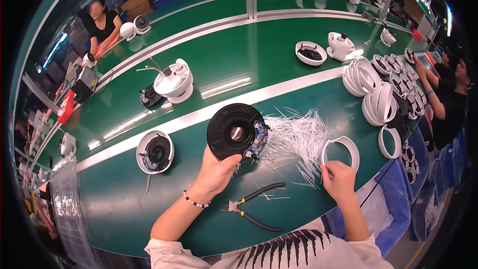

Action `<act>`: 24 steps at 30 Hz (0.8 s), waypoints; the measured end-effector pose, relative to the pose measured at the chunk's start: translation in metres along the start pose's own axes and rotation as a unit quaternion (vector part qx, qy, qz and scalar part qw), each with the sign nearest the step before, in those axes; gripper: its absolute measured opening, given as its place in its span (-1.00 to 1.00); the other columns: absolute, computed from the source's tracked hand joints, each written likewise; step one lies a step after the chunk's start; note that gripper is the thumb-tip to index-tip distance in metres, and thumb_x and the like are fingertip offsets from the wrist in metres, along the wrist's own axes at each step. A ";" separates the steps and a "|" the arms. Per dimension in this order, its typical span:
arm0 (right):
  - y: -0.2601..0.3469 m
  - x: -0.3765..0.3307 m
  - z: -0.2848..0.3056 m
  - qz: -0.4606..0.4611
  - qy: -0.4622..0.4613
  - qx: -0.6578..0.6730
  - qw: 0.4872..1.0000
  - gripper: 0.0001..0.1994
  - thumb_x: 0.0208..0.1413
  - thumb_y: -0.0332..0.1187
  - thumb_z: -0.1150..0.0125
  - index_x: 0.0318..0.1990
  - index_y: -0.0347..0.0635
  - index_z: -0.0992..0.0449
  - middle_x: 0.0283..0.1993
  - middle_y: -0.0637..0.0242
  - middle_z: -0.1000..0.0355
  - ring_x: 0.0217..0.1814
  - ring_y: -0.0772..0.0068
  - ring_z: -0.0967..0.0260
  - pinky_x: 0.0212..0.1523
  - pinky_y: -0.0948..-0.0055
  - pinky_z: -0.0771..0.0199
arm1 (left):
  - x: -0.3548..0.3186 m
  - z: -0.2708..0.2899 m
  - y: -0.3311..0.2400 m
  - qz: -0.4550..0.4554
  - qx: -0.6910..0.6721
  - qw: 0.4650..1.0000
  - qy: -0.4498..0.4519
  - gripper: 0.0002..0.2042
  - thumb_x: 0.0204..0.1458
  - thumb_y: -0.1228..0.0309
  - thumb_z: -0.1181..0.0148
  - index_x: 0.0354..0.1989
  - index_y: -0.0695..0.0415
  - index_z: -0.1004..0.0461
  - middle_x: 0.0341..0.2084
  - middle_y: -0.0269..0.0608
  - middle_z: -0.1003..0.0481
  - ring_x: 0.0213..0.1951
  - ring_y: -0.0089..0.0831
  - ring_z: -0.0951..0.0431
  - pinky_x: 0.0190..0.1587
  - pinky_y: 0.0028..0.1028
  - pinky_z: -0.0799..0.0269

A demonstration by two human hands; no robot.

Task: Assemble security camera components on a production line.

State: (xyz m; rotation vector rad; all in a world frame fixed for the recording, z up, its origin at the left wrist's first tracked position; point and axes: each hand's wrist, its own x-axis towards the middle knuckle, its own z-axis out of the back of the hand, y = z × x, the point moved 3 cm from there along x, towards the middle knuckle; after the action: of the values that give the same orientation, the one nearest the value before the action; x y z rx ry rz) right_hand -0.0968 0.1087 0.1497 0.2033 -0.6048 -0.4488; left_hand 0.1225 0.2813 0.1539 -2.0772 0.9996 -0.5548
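Observation:
My left hand (215, 173) is closed on the lower edge of a round black plastic disc (224, 134), held above the bench. A small blue circuit board (258, 140) curves along the disc's right side. Farther right, my right hand (339, 179) pinches the lower left edge of a white plastic ring (355, 155); its fingertips partly hide that edge. Between the two hands lies a loose heap of thin white cable ties (298, 134). Diagonal cutters (256, 194) with black and yellow handles rest on the bench, jaws pointing left.
A white bowl-shaped housing (141, 152) holding black parts sits at left. White rings (383, 102) are stacked at right. Beyond a metal rail, a green conveyor (224, 65) carries white housings (174, 82). Co-workers sit across it; another person (443, 104) works at far right.

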 end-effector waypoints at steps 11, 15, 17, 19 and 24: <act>-0.039 0.016 0.017 -0.122 0.126 -0.022 0.984 0.03 -0.62 -0.08 -0.44 0.15 -0.24 -0.06 0.19 0.00 0.02 0.23 0.02 0.10 0.19 0.15 0.15 | -0.001 0.002 0.004 -0.003 -0.006 0.999 0.033 -0.43 -0.19 0.75 -0.03 0.08 0.18 -0.07 0.00 -0.23 -0.21 0.03 -0.44 -0.24 0.08 -0.41 -0.15; 0.001 0.036 0.016 -0.159 -0.114 0.457 0.868 -0.01 -0.46 -0.24 -0.41 0.19 -0.26 0.08 0.14 0.14 -0.03 0.15 0.24 -0.04 0.09 0.27 -0.13 | 0.001 -0.010 0.015 -0.030 -0.019 0.999 0.036 -0.43 -0.18 0.75 -0.01 0.09 0.19 -0.06 0.01 -0.22 -0.20 0.05 -0.42 -0.22 0.11 -0.41 -0.12; 0.041 0.041 -0.016 -0.153 -0.052 0.648 0.745 -0.01 -0.38 -0.28 -0.39 0.21 -0.27 0.17 0.18 0.12 0.04 0.22 0.25 0.04 0.13 0.28 -0.08 | -0.002 -0.010 0.029 -0.056 0.018 0.998 0.039 -0.42 -0.19 0.69 -0.10 0.08 0.19 -0.09 0.00 -0.24 -0.22 0.05 -0.41 -0.22 0.12 -0.40 -0.09; 0.077 0.042 -0.031 -0.149 0.002 0.676 0.722 0.03 -0.37 -0.41 -0.37 0.22 -0.30 0.30 0.27 0.03 0.24 0.29 0.24 0.19 0.16 0.31 -0.02 | -0.004 -0.015 0.044 -0.051 0.074 0.994 0.061 -0.43 -0.14 0.68 -0.03 0.11 0.22 -0.02 0.02 -0.22 -0.19 0.07 -0.46 -0.18 0.13 -0.45 -0.03; 0.097 0.038 -0.038 -0.103 0.010 0.650 0.753 0.08 -0.40 -0.44 -0.37 0.21 -0.36 0.38 0.28 -0.05 0.31 0.30 0.23 0.20 0.19 0.35 0.03 | -0.033 -0.030 0.024 0.113 -0.077 0.964 0.227 -0.17 -0.28 0.62 -0.10 0.23 0.05 0.21 0.16 -0.17 0.01 0.20 -0.24 0.02 0.18 -0.21 0.11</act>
State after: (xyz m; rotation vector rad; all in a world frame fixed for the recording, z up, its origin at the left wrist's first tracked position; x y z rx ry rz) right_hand -0.0133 0.1792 0.1687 1.6334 -0.7955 -0.1557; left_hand 0.0722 0.2846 0.1522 -1.9715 1.5649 -0.8797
